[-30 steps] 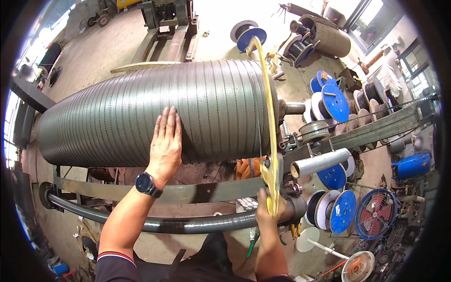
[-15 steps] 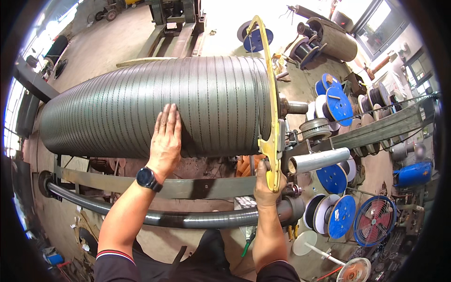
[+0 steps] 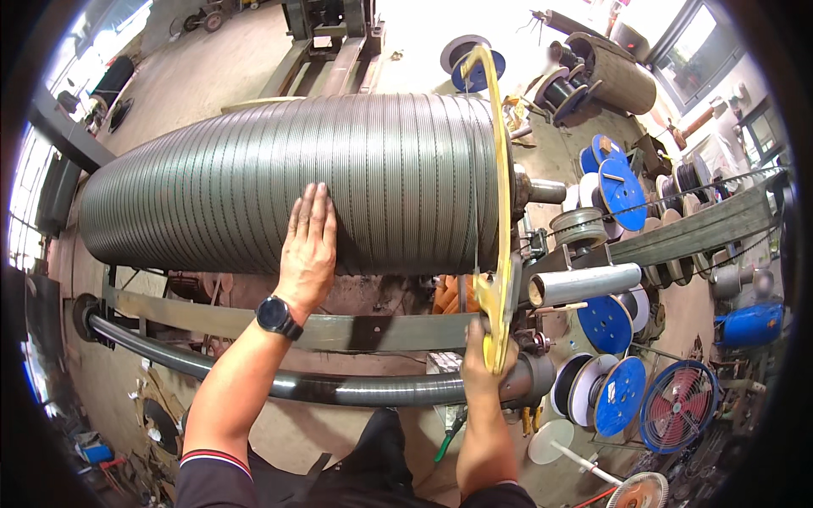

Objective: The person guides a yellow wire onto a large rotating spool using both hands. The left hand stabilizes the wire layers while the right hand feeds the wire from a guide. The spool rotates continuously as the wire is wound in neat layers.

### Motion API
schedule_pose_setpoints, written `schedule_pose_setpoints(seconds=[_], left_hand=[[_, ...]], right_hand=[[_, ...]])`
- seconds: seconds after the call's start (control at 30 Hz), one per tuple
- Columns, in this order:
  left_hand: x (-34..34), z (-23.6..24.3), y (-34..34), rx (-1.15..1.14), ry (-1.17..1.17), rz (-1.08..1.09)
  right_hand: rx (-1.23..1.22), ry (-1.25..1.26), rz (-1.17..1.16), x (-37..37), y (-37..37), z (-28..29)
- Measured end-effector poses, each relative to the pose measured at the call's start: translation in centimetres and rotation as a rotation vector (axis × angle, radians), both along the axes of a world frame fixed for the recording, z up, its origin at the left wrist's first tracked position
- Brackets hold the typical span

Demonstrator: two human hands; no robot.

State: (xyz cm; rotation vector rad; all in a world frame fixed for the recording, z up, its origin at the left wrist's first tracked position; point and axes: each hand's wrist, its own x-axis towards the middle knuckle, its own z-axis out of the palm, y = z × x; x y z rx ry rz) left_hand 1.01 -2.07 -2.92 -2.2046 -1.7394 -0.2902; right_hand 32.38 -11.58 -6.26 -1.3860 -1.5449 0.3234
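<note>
A large grey drum (image 3: 398, 178), its surface ringed with fine grooves or tightly wound wire, lies sideways in front of me. My left hand (image 3: 306, 254), fingers stretched out, rests flat against its near side. My right hand (image 3: 486, 354) is wrapped round the handle of a yellow hacksaw (image 3: 503, 195). The saw's frame reaches over the drum's right end, pointing away from me. Its thin blade runs close along the drum near that end; whether it touches cannot be told.
A dark roller (image 3: 364, 389) and a flat metal bar (image 3: 381, 332) run between me and the drum. Right of the saw sits a silver tube (image 3: 584, 284). Blue-flanged spools (image 3: 618, 396) and a fan (image 3: 679, 405) stand on the floor at the right. A forklift-like frame (image 3: 339, 59) is behind.
My right hand has drawn the hacksaw back toward me along the drum's right end. My left hand stays flat on the drum. The whole view has shifted slightly.
</note>
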Motion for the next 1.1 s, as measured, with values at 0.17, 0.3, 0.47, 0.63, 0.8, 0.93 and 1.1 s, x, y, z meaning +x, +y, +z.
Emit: schedule_pose_setpoints(seconds=[0.17, 0.3, 0.47, 0.63, 0.8, 0.93, 1.1], left_hand=[[0.3, -0.2, -0.1, -0.059, 0.06, 0.022], [0.3, 0.9, 0.1, -0.075, 0.042, 0.002], [-0.4, 0.0, 0.1, -0.074, 0.05, 0.0], [0.3, 0.3, -0.1, -0.11, 0.013, -0.001], [-0.6, 0.2, 0.0, -0.074, 0.042, -0.032], [-0.7, -0.4, 0.3, -0.041, -0.007, -0.05], [-0.3, 0.5, 0.2, -0.054, 0.004, -0.056]], right_hand=[[0.051, -0.001, -0.021, -1.2, 0.2, 1.4], [0.046, 0.091, -0.005, -2.2, 3.6, 2.6], [-0.124, 0.105, -0.088, -0.4, -3.2, -0.5], [0.077, 0.012, -0.066, -2.2, 4.0, 2.8], [-0.001, -0.117, -0.08, -0.6, -1.3, 0.0], [-0.179, 0.129, -0.12, -0.2, -3.1, -0.3], [-0.052, 0.115, -0.078, -1.4, 3.0, 2.3]])
